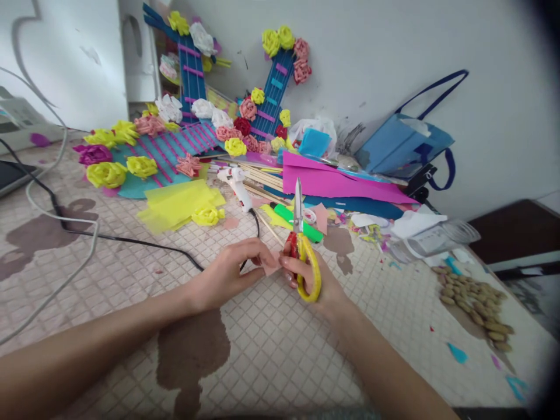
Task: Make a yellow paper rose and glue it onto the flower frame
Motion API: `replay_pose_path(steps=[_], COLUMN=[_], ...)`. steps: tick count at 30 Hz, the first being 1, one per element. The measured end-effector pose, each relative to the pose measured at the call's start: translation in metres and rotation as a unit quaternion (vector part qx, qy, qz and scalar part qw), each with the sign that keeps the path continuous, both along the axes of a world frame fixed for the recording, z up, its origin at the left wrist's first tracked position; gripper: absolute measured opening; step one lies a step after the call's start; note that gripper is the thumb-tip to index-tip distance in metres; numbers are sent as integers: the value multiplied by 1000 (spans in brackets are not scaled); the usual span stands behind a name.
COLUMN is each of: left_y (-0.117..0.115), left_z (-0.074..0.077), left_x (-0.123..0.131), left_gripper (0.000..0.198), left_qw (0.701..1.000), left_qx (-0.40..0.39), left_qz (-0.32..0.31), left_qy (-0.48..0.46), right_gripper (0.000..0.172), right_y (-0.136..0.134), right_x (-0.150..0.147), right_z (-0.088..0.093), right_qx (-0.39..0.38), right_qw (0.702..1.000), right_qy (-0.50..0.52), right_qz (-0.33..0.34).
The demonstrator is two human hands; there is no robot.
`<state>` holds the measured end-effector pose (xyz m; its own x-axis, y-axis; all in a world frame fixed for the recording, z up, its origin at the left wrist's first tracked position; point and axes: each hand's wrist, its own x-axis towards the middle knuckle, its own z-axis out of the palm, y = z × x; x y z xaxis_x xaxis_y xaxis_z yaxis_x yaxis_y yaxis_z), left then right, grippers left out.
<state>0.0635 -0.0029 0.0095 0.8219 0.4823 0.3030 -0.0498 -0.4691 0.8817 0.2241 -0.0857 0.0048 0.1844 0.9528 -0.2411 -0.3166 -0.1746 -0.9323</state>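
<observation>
Between the fingertips of my left hand [234, 271] is a small piece of pink paper [271, 263], pinched at its edge. My right hand [321, 280] has its fingers around scissors [301, 245] with yellow and red handles; the blades look closed and point away from me. The right fingertips also touch or nearly touch the pink paper. Just beyond the hands lie a green marker-like tube [297, 221] and a white glue gun [236, 185].
Guitar shapes [161, 153] decorated with paper flowers stand and lie at the back left. Yellow paper sheets [179, 204], wooden sticks [262, 176] and magenta sheets [332, 178] lie behind the hands. Peanuts [472, 303] are heaped at right. A black cord [144, 242] crosses the table at left.
</observation>
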Motion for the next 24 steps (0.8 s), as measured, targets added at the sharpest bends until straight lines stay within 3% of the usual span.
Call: replay_pose_path(steps=[6, 12, 24], left_y=[-1, -1, 1], left_z=[2, 1, -3], left_x=[-2, -3, -3], left_gripper=[6, 6, 8], left_qw=[998, 996, 996], left_qx=[-60, -82, -71], left_qz=[21, 18, 40], left_qy=[9, 20, 36], right_gripper=[20, 22, 20], right_y=[-1, -2, -3], right_x=[2, 1, 3], right_z=[-3, -1, 0], right_qx=[27, 19, 13], right_qw=[998, 998, 997], right_qy=[-11, -22, -29], right_qz=[55, 53, 65])
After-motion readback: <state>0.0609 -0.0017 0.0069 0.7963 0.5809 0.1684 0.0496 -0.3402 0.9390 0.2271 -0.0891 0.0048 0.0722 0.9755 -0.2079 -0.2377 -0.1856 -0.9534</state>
